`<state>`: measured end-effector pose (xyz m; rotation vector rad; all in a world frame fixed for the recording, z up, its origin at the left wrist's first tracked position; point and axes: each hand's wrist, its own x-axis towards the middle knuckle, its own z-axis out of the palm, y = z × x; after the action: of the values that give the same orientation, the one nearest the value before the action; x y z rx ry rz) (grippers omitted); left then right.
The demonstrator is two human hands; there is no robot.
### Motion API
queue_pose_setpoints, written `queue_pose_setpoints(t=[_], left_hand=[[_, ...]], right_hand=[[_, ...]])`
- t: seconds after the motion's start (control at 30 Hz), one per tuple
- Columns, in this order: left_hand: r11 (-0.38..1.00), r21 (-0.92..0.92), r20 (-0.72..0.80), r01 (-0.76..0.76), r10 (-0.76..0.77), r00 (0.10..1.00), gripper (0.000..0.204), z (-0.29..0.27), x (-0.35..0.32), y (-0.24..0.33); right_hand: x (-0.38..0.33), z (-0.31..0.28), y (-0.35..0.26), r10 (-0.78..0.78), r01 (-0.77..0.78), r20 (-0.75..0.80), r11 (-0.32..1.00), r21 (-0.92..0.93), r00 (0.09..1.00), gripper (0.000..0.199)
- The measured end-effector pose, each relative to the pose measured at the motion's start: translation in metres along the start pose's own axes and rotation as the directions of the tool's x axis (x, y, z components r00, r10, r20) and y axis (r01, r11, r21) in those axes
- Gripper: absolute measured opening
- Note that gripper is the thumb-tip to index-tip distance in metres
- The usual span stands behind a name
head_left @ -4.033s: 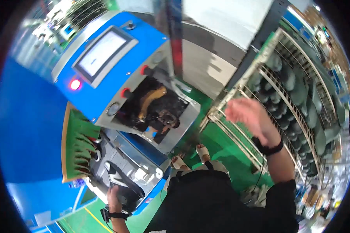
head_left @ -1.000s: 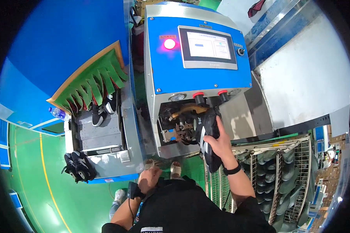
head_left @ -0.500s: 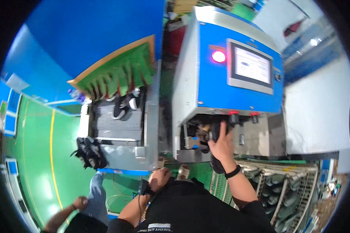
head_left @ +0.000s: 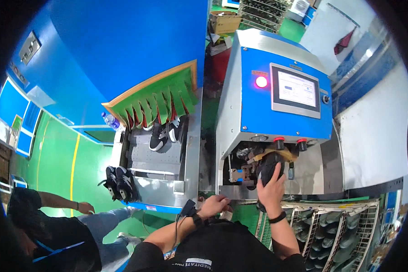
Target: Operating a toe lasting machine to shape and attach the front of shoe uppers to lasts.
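Black shoe, upright with its long axis vertical in the blue machine's lower opening, directly above and gripped by the right hand; left hand, fingers curled, rests lower-left on the machine's ledge.

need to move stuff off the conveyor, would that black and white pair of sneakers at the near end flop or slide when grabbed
The pair of sneakers would probably keep its shape: both shoes stand with rounded uppers. They look light for their size, being low-cut. On the smooth metal conveyor a push would likely slide rather than tip them, though they sit right at its edge.
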<state>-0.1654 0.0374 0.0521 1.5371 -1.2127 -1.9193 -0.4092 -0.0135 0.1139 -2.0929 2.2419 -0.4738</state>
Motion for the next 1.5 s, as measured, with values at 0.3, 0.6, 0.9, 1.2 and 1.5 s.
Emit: queue_pose_setpoints(t=[0.3, 0.6, 0.9, 1.2, 1.5], left_hand=[[0.642, -0.510, 0.757, 0.573, 0.018, 0.654, 0.092, 0.036, -0.009, 0.019], [0.715, -0.372, 0.659, 0.592, -0.245, 0.711, 0.053, 0.018, -0.012, -0.028], [0.877, 0.471, 0.296, -0.096, -0.055, 0.954, 0.047, -0.046, -0.052, 0.027], [0.700, 0.647, 0.415, -0.302, 0.009, 0.910, 0.054, 0.036, -0.120, 0.120], [0.821, 0.472, 0.559, -0.320, 0.002, 0.829, 0.038, 0.085, -0.110, 0.105]], right_hand=[[-0.148, -0.070, -0.011, -0.089, 0.067, 0.138, 0.986, 0.155, 0.986, 0.074], [-0.157, -0.048, 0.007, 0.452, -0.619, 0.439, 0.418, 0.665, 0.777, 0.098], [-0.118, 0.009, -0.021, 0.431, -0.291, 0.377, -0.253, 0.923, 0.820, 0.071], [-0.277, -0.063, 0.070, 0.486, -0.305, 0.367, -0.204, 0.930, 0.793, 0.080], [-0.396, -0.033, 0.126, 0.714, -0.370, 0.401, -0.211, 0.905, 0.574, 0.068]])
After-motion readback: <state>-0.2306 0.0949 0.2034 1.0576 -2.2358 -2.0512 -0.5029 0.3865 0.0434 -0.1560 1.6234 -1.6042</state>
